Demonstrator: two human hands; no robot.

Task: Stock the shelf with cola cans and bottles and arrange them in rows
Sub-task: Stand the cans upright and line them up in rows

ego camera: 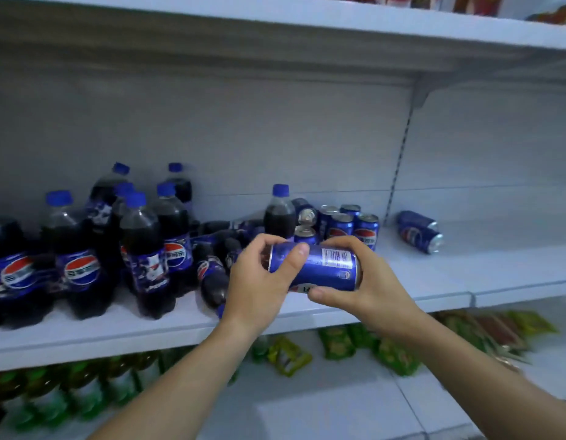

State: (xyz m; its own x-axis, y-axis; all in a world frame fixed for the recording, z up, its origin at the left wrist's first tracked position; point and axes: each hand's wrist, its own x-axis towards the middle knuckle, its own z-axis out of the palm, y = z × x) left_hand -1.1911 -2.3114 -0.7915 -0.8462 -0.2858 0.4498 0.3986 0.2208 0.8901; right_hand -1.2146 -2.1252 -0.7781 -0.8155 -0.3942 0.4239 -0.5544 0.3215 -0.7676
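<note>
The left hand and the right hand both grip one blue cola can. They hold it on its side over the front part of the white shelf. The left hand's fingers curl over the can's left end, with the thumb laid across its front. The right hand wraps the other end, with the thumb underneath.

At 12 o'clock from the held can, near the back wall, is a cluster of cans. Most of them stand upright, and two lie with their tops toward the camera. Just beside the cluster, at 11 o'clock, a single bottle stands upright with a blue cap. At 9 o'clock several fallen bottles lie on their sides. Farther out the same way, a group of standing bottles crowds the shelf's left part in no clear row. At 2 o'clock a toppled can lies alone, well apart from the cluster.

On the lower shelf, green packets lie at 6 o'clock and blurred green bottles stand at 8 o'clock.
</note>
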